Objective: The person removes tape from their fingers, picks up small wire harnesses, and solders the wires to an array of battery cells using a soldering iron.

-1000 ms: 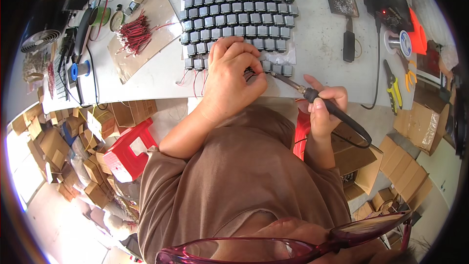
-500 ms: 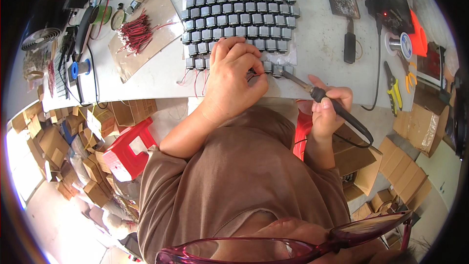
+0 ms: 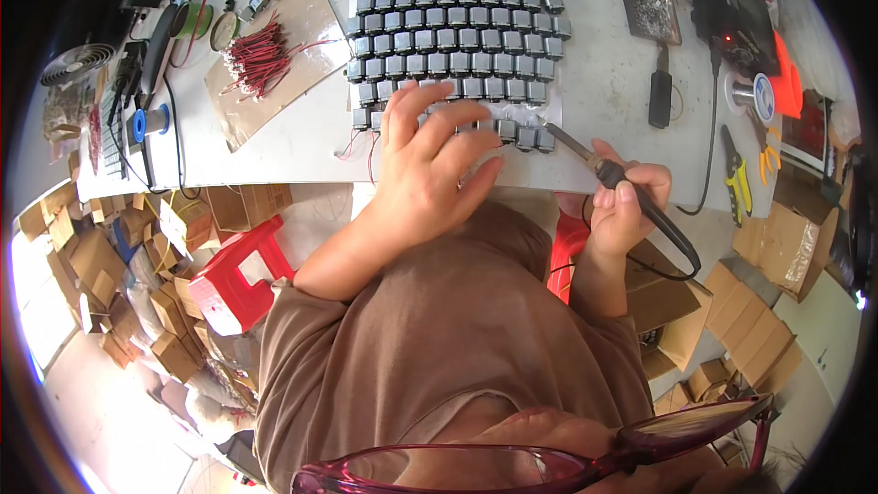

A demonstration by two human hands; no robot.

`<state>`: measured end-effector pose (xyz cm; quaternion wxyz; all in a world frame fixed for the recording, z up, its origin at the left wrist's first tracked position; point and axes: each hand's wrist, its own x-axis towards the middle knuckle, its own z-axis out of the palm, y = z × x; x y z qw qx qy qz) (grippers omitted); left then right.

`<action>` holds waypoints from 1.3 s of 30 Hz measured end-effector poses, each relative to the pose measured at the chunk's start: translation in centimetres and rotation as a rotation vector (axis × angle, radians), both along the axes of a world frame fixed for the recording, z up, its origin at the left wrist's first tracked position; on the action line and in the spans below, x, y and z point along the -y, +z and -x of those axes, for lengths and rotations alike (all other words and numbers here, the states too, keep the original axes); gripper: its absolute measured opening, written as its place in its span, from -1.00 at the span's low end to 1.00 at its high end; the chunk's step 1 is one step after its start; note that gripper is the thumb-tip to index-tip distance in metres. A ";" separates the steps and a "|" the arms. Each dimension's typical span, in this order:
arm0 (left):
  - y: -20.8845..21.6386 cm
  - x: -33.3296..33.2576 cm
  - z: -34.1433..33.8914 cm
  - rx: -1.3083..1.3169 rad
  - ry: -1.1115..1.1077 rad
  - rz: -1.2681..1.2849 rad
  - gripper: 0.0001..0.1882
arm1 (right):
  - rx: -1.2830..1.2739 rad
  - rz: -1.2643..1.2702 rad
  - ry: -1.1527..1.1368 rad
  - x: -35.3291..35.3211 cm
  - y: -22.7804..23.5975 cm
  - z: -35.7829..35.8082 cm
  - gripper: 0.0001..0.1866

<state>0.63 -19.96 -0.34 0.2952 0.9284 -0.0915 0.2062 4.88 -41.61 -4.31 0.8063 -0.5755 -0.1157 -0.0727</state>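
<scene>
Over the front row of small grey metal-topped components [image 3: 526, 139], my left hand [image 3: 422, 165] has its fingers spread and the thumb apart from them. It grips nothing that I can see, though its fingers cover part of that row. A soldering iron [image 3: 666, 229] is held in my right hand [image 3: 631, 199], its tip pointing up and left, close to the row's right end. Thin red wires [image 3: 371, 157] stick out of the front row beside my left hand. More components [image 3: 462, 18] lie behind in several close rows on a white sheet.
A bundle of red wires [image 3: 261, 59] lies on a brown sheet at left, near a blue solder spool [image 3: 151, 122]. On the right are a black box with a red light [image 3: 732, 14], another solder spool [image 3: 752, 96] and yellow-black cutters [image 3: 737, 174]. A red stool [image 3: 229, 288] stands below.
My left hand has opened, its fingers spreading and the thumb drawing away from the front row. The soldering iron's tip has moved slightly up and right, off the row's end component.
</scene>
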 end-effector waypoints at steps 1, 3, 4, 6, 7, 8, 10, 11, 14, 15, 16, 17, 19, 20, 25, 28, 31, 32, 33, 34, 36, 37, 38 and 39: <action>-0.1 -0.3 0.5 0.090 -0.031 -0.028 -0.77 | 0.000 -0.004 0.014 0.0 0.0 -0.1 -0.82; 0.9 -1.6 1.5 0.182 0.031 -0.150 -0.76 | -0.041 -0.049 0.004 -0.2 0.0 -0.1 -0.84; 1.6 -3.2 1.8 0.146 0.101 -0.211 -0.77 | -0.053 0.036 -0.086 0.1 -0.2 0.1 -0.84; 0.7 -7.7 1.0 0.201 0.262 -0.054 -0.85 | -0.048 0.172 -0.228 1.0 -1.2 0.4 -0.85; 0.0 -10.1 0.7 0.128 0.358 -0.044 -0.88 | -0.073 0.038 -0.122 1.2 -0.9 0.3 -0.87; -0.2 -12.2 1.0 0.067 0.455 -0.096 -0.88 | -0.111 0.020 -0.145 1.2 -0.5 0.3 -0.88; -0.4 -15.3 1.7 0.063 0.477 -0.162 -0.89 | -0.091 0.039 -0.115 1.3 -0.2 0.2 -0.87; -0.3 -16.1 2.1 0.069 0.500 -0.179 -0.89 | -0.078 0.039 -0.096 1.3 -0.2 0.1 -0.87; -0.4 -17.3 2.1 0.011 0.420 -0.386 -0.89 | -0.082 0.054 -0.077 1.0 -0.3 -0.1 -0.87; -0.5 -17.7 1.5 0.013 0.424 -0.386 -0.89 | -0.080 0.053 -0.074 0.9 -0.4 -0.1 -0.87; -0.4 -17.8 0.6 0.031 0.362 -0.429 -0.88 | -0.075 0.071 -0.073 0.8 -0.4 -0.2 -0.85; -0.3 -17.6 -0.1 0.049 0.300 -0.470 -0.87 | -0.071 0.090 -0.073 0.8 -0.4 -0.2 -0.83; 0.4 -16.7 -1.7 0.064 0.228 -0.469 -0.89 | -0.078 0.093 -0.076 0.6 -0.3 -0.2 -0.83; 0.6 -16.1 -2.4 0.076 0.159 -0.472 -0.90 | -0.087 0.093 -0.074 0.5 -0.2 -0.2 -0.83; 0.3 -15.8 -4.6 -0.144 0.007 -0.926 -0.89 | -0.099 0.102 -0.097 0.2 0.1 -0.1 -0.84; 0.4 -16.2 -5.0 -0.186 0.017 -0.973 -0.86 | -0.099 0.074 -0.088 0.4 -0.1 -0.1 -0.85; 1.9 -15.9 -4.9 -0.336 0.246 -0.297 -0.89 | -0.096 0.044 -0.083 0.8 -0.1 0.1 -0.86; 3.1 -15.0 -4.8 -0.356 0.338 0.008 -0.90 | -0.095 0.041 -0.074 0.8 0.0 0.1 -0.87; 3.2 -14.7 -4.8 -0.360 0.318 0.007 -0.90 | -0.099 0.043 -0.094 0.8 -0.1 0.2 -0.87; 3.4 -14.5 -4.7 -0.346 0.226 0.181 -0.91 | -0.096 0.017 -0.075 0.8 -0.1 0.1 -0.87; 3.7 -12.9 -4.2 -0.339 0.055 0.317 -0.89 | -0.094 0.025 -0.093 0.8 -0.3 0.0 -0.87; 4.2 -11.6 -3.6 -0.338 0.001 0.268 -0.85 | -0.100 0.009 -0.081 0.9 -0.4 -0.1 -0.86; 4.3 -10.5 -3.1 -0.331 -0.058 0.220 -0.82 | -0.093 -0.026 -0.062 0.9 -0.6 -0.2 -0.84; 3.8 -9.6 -2.8 -0.279 -0.148 0.198 -0.72 | -0.080 -0.060 -0.035 0.7 -0.3 -0.2 -0.84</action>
